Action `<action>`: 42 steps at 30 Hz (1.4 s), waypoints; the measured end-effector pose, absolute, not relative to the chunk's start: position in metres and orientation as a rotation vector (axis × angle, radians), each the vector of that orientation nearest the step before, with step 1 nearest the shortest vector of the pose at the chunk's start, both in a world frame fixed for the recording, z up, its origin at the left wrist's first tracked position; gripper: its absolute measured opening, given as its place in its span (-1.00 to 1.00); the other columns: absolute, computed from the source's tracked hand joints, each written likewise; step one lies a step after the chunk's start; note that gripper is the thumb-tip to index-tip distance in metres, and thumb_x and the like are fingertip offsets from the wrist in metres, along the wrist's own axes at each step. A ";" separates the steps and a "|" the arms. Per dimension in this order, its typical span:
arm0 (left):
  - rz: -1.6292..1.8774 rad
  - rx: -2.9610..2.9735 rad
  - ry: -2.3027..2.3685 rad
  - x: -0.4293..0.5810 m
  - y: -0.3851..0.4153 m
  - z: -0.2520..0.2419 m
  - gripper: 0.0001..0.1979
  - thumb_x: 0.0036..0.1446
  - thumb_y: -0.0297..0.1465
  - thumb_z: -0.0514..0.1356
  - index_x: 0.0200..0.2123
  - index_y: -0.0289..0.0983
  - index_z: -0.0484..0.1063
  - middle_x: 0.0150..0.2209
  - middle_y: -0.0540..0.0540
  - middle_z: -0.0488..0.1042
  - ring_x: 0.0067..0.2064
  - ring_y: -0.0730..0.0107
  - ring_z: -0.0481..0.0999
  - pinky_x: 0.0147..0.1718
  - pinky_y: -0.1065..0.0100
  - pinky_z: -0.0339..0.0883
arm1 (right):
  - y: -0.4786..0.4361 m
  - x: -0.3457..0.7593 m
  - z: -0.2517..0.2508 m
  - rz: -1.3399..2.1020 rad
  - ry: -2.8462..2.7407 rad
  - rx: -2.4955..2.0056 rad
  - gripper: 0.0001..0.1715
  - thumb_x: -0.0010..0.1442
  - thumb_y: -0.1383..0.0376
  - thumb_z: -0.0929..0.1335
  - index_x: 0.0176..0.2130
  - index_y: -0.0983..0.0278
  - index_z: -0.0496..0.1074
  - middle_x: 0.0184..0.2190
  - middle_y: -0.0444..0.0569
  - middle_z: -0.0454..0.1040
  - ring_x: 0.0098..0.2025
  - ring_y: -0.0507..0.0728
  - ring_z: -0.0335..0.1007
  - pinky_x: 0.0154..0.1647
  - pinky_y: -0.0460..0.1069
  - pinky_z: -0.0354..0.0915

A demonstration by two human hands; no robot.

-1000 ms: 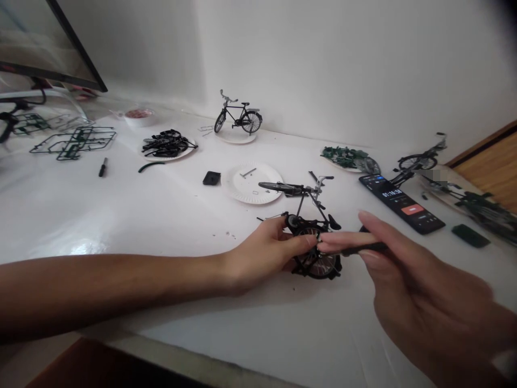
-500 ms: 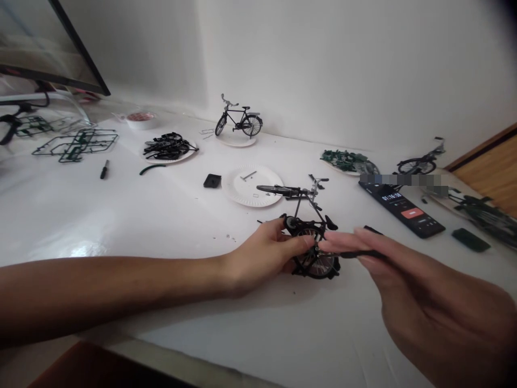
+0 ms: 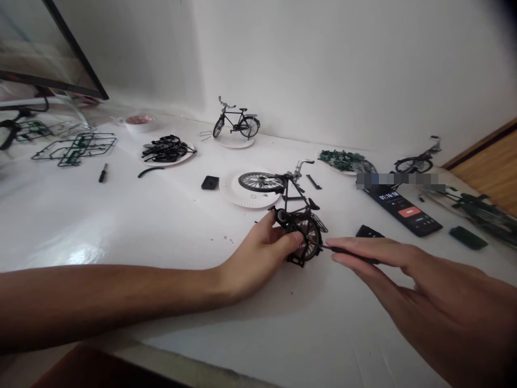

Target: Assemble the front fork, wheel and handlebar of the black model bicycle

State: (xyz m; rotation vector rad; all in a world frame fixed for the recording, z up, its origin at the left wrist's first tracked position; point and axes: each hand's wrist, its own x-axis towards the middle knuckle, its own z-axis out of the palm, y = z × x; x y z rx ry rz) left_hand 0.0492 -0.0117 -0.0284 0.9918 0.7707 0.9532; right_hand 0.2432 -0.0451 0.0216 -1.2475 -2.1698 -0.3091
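Note:
My left hand [image 3: 262,242] is closed around the rear part of a black and silver model bicycle [image 3: 294,195], thumb over the rear wheel. The bicycle leans on its side, with its front wheel over a white paper plate [image 3: 232,196]. Pinched between the thumb and fingers of my right hand [image 3: 407,280] is a slim dark screwdriver [image 3: 355,254]. Its thin tip points left, close to the rear wheel's edge; I cannot tell whether it touches. A small flat black part [image 3: 369,231] lies just behind my right hand.
A finished-looking model bicycle [image 3: 238,121] stands at the back. Plates hold black parts [image 3: 167,148] and green parts [image 3: 343,160]. At right are a phone [image 3: 404,207], a green block [image 3: 467,237] and another model bicycle [image 3: 418,161]. Another screwdriver [image 3: 103,173] and green part frames [image 3: 76,148] lie left.
The model bicycle has turned in my left hand, so its front wheel shows broader and sits further left. My right hand has drawn the screwdriver slightly away from the wheel's middle.

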 end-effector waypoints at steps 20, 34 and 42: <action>1.085 1.753 0.763 0.045 -0.017 -0.021 -0.86 0.37 -0.43 -0.02 -0.07 -0.27 0.27 -0.11 -0.13 0.38 -0.04 0.30 0.35 0.08 0.22 0.23 | -0.031 0.233 0.002 0.580 -2.183 -1.568 -0.56 0.39 0.18 0.18 -0.40 0.24 0.48 -0.62 -0.14 0.43 -0.57 0.07 0.36 -0.58 -0.07 0.20; 1.115 1.814 0.827 0.045 -0.010 -0.024 -0.92 0.37 -0.42 -0.01 -0.18 -0.27 0.24 -0.12 -0.15 0.39 -0.04 0.28 0.35 0.07 0.18 0.25 | -0.030 0.227 -0.004 1.349 -1.602 -1.583 -0.57 0.34 -0.02 0.16 -0.33 0.20 0.33 -0.65 -0.29 -0.06 -0.68 -0.02 -0.19 -0.70 -0.08 -0.11; 1.124 1.966 0.718 0.042 -0.007 -0.025 -0.86 0.29 -0.53 0.00 -0.17 -0.26 0.30 -0.11 -0.14 0.42 -0.04 0.26 0.38 0.12 0.13 0.24 | -0.030 0.227 -0.005 1.403 -1.544 -1.562 -0.63 0.32 -0.01 0.19 -0.35 0.17 0.29 -0.63 -0.27 -0.03 -0.67 -0.02 -0.21 -0.71 -0.09 -0.15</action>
